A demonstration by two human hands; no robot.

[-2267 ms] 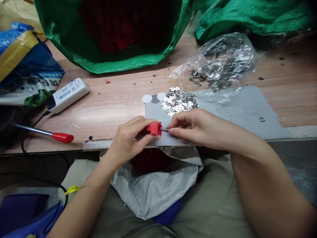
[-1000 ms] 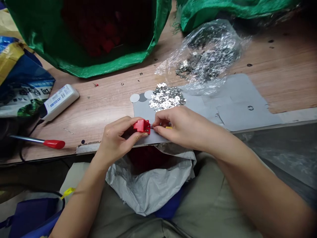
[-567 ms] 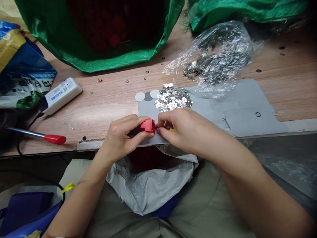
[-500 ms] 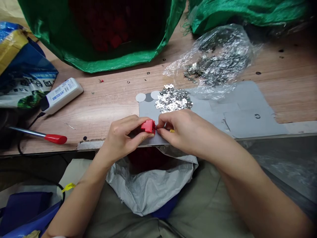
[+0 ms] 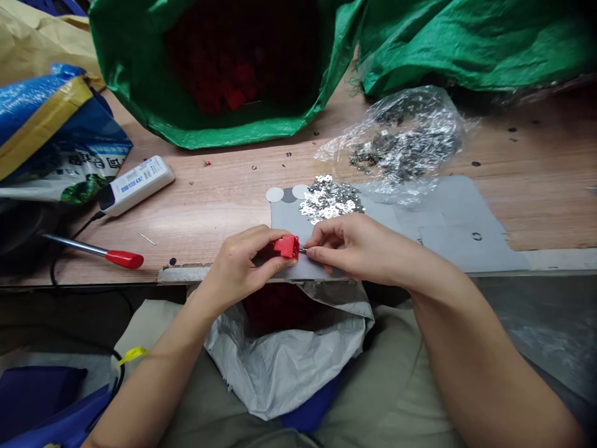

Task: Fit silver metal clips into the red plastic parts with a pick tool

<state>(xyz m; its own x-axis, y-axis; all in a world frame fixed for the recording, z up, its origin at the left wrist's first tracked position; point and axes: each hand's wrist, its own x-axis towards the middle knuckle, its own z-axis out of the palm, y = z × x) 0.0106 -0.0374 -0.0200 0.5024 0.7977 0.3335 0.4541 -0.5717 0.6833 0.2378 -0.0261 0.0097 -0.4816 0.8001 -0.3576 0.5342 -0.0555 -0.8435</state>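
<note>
My left hand (image 5: 241,260) pinches a small red plastic block (image 5: 286,247) between thumb and fingers above the table's front edge. Closed around a slim metal-tipped tool (image 5: 303,250), my right hand (image 5: 359,246) holds its tip at the block's right face. The fingers hide most of that tool, and I cannot tell how far the tip reaches into the block. Just beyond the hands, a pile of small shiny metal plates (image 5: 332,200) lies on a grey mat (image 5: 392,218).
A green sack (image 5: 196,138) with red pieces opens toward me at the back. Right of it lies a clear plastic bag (image 5: 415,143) of metal parts. A white power strip (image 5: 140,183) and a red-handled tool (image 5: 124,258) are left. A white sack (image 5: 289,361) gapes over my lap.
The view has shifted, so the table sits lower and further right in the picture. My right hand has drawn slightly away from the red block, showing more of the metal tip.
</note>
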